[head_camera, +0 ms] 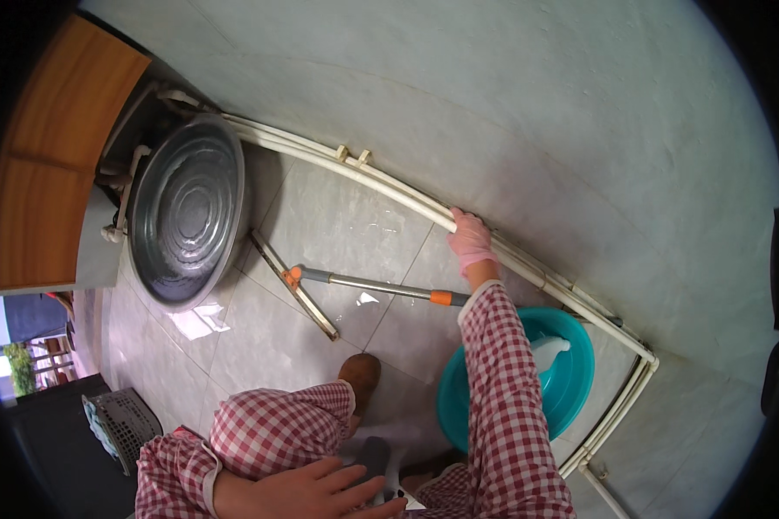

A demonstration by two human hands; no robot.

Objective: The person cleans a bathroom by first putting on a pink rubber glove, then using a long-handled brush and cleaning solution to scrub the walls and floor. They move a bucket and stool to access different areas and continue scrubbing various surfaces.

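Observation:
My right hand (471, 241), in a pink glove, grips the white pipes (389, 185) that run along the foot of the tiled wall. Its fingers reach over the pipes toward the wall, so the fingertips are partly hidden. Bare and palm down, my left hand (311, 492) is low in the view with its fingers spread and nothing held. Under my right forearm stands a teal basin (451, 402), partly covered by the checked sleeve. A white spray bottle (548, 352) lies inside it. The floor squeegee (380, 285) lies left of my right hand, its handle end passing behind the sleeve.
A large grey metal basin (191, 214) leans on its side near piping at the left. Beyond it is a wooden cabinet (52, 162). Wet patches (198, 320) shine on the grey tile floor (337, 220). A grey plastic basket (126, 425) stands lower left. My shoe (361, 379) is near the squeegee blade.

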